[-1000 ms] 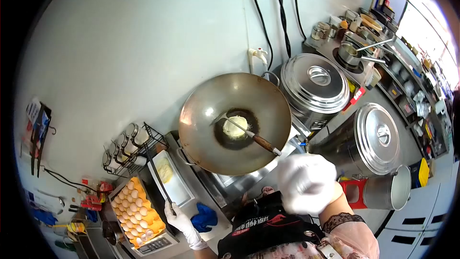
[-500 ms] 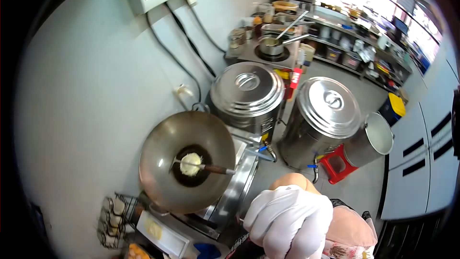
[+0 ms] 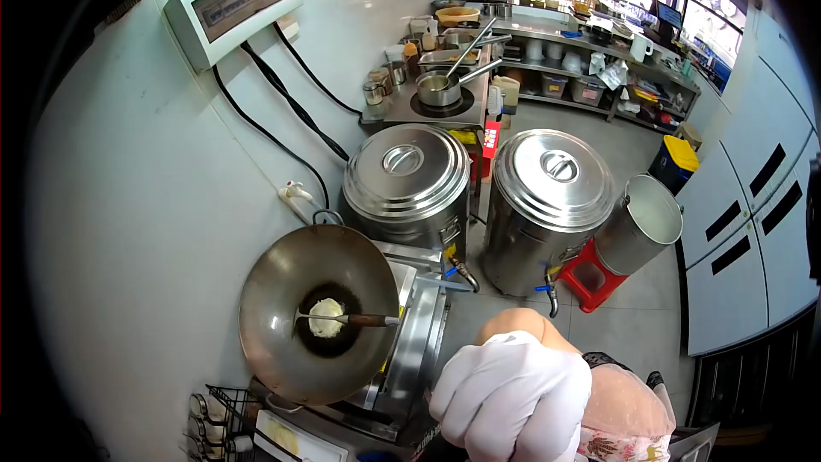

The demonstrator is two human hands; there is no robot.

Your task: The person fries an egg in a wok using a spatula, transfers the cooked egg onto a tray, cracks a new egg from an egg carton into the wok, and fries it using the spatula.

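My right hand (image 3: 513, 398), in a white glove, is raised near my body at the lower middle, its fingers curled. What it holds, if anything, is hidden. My left hand is out of view. To the left stands a large wok (image 3: 282, 291), with a pale round piece of food (image 3: 326, 318) in dark oil at its bottom. A spatula with a wooden handle (image 3: 369, 321) rests in the wok across the food, touched by no hand. Below the wok lies part of a white tray (image 3: 321, 445) with something pale yellow in it.
Two lidded steel pots (image 3: 406, 173) (image 3: 556, 180) stand beyond the wok. A steel bucket (image 3: 641, 222) sits by a red stool (image 3: 590, 278). A saucepan (image 3: 439, 92) is on the far stove. Jars in a black rack (image 3: 229, 419) stand at lower left.
The view has swung right and upward, so the wok now appears lower left. My left hand and the egg tray have left view. My right hand, blurred before, is now still and curled.
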